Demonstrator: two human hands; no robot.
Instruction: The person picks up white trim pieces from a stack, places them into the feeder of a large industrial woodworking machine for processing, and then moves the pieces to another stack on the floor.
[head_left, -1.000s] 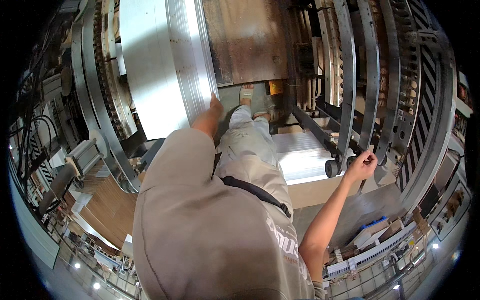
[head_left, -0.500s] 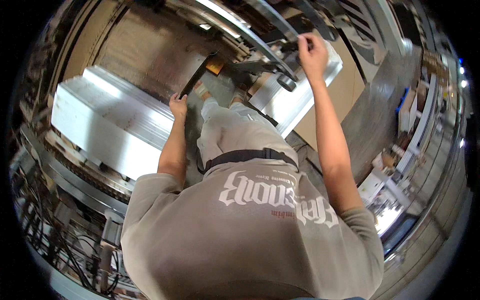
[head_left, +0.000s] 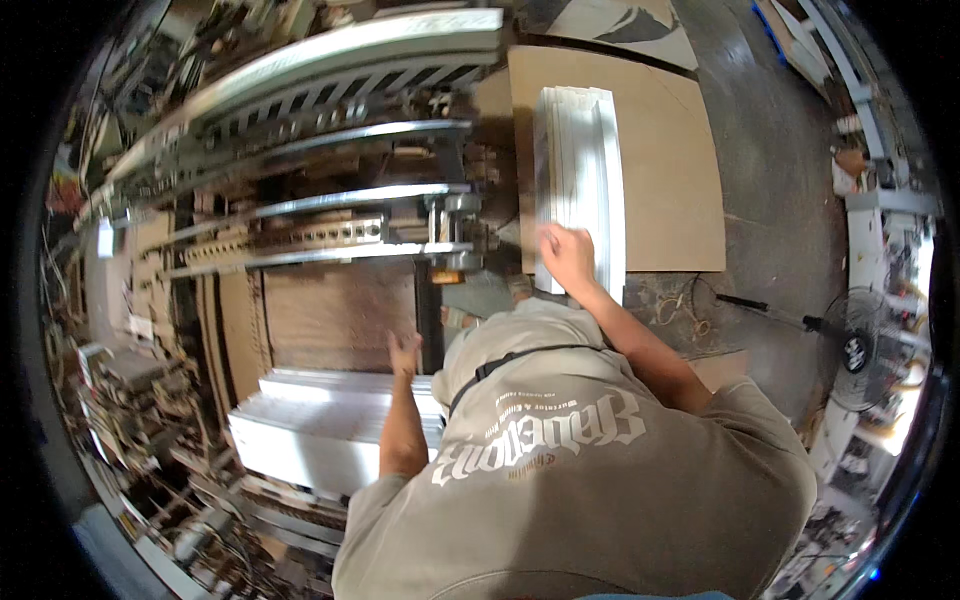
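Note:
My left hand (head_left: pixel 405 352) hangs with fingers apart and nothing in it, beside a stack of long white profiles (head_left: pixel 300 425) lying on the machine at the left. My right hand (head_left: pixel 567 255) has its fingers curled in. It appears over the near part of a second bundle of long white ribbed profiles (head_left: pixel 580 170); I cannot tell whether it touches them. Whatever those curled fingers hold, if anything, is hidden. That bundle lies lengthwise away from me, on a brown board (head_left: pixel 670 160).
Metal machine rails (head_left: pixel 360 195) with rollers reach in from the left, ahead of me. Below them is a brown panel (head_left: pixel 340 320). A black-caged fan (head_left: pixel 852 350) stands at the right, near a cable (head_left: pixel 690 310). Grey floor (head_left: pixel 770 150) runs along the board's right side.
My view and body have turned right, so the rails now lie crosswise at the left. My right hand has come from beside the rails to over the white bundle. My left fingers have spread.

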